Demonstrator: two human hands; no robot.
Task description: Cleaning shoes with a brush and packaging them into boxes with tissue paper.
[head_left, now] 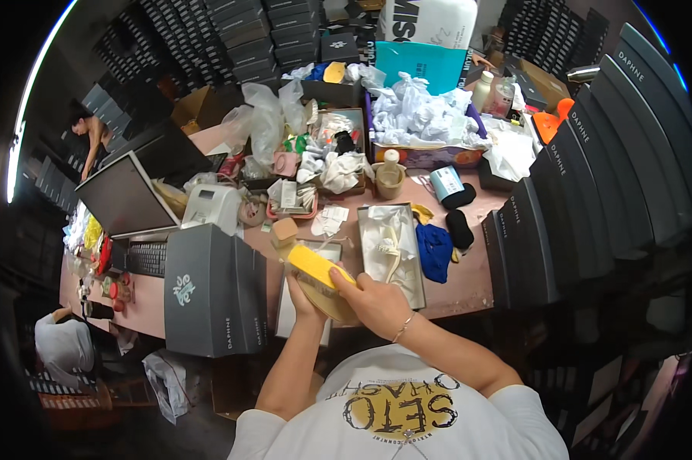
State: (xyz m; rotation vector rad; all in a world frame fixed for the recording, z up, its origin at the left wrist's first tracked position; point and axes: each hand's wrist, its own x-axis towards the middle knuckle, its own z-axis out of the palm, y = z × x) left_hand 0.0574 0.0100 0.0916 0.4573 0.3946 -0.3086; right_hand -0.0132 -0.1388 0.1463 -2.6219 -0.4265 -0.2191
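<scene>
A tan-soled shoe with a block heel is tilted up over the front of the table, sole toward me. My left hand is wrapped round it from below. My right hand grips a yellow brush-like block, thumb on top, and the block lies against the sole. Beside my hands stands an open shoebox lined with white paper, with a pale strappy sandal inside. Under my hands a pale box or lid is partly hidden.
Tall stacks of dark grey shoeboxes wall the right side; more shoeboxes stand left, near a monitor. Blue cloth lies right of the open box. A bin of crumpled paper is behind. Other people are at far left.
</scene>
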